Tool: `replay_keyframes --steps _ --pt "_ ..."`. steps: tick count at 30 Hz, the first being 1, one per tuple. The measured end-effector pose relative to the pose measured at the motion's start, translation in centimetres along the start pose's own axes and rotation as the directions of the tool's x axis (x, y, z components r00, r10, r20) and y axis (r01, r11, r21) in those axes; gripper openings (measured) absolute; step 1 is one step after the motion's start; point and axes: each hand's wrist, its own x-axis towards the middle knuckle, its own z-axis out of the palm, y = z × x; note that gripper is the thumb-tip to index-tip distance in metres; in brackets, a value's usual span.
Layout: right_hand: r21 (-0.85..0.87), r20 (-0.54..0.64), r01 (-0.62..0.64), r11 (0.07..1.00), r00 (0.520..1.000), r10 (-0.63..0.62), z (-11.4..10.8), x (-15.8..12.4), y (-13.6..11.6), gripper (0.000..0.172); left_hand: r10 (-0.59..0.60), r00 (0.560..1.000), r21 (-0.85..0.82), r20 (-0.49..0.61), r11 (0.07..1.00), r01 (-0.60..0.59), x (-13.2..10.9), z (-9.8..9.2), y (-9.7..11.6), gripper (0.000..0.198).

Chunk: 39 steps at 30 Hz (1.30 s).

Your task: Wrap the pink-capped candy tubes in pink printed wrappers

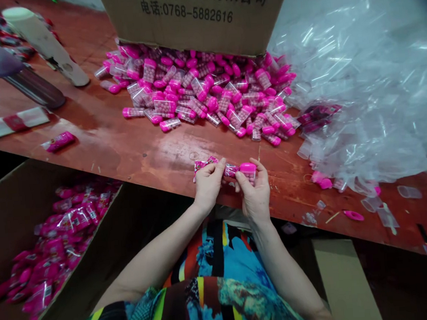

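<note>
Over the table's front edge, my left hand (210, 180) pinches a shiny pink printed wrapper (201, 165), part of which sticks out beyond the fingers. My right hand (256, 190) grips a small clear candy bottle (249, 170) with a pink cap and pink beads inside. The bottle's capped end meets the wrapper between my two hands; whether it is inside the wrapper's mouth, I cannot tell. Behind the hands lies a heap of similar pink-capped bottles (198, 95).
A cardboard box (200, 19) stands at the back of the heap. Clear plastic sleeves (363, 101) pile up on the right. At lower left, an open carton (92, 254) holds wrapped pink packs. A single pack (59, 141), a tumbler (28, 80) and a pale bottle (50, 49) lie left.
</note>
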Motion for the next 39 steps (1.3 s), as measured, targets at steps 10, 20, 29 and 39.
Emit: replay_keyframes --steps 10,20,29,39 --pt "-0.145 0.041 0.095 0.985 0.995 -0.090 -1.9 0.7 -0.5 0.049 -0.063 0.992 -0.112 -0.106 0.992 0.051 1.4 -0.8 0.7 0.049" --pt "-0.235 0.169 0.165 0.958 0.978 -0.127 -0.9 -0.1 0.3 0.062 -0.219 0.975 -0.215 -0.048 0.955 0.204 1.2 0.0 1.1 0.051" --pt "0.076 -0.043 -0.019 0.997 0.999 0.022 -0.8 1.6 0.6 0.051 -0.160 0.981 -0.275 0.113 0.944 0.185 0.6 -0.2 0.9 0.046" --pt "0.126 0.094 -0.207 0.970 0.976 0.196 -2.2 2.0 0.6 0.047 -0.078 0.945 0.028 0.318 0.997 0.073 0.3 -1.3 1.6 0.019"
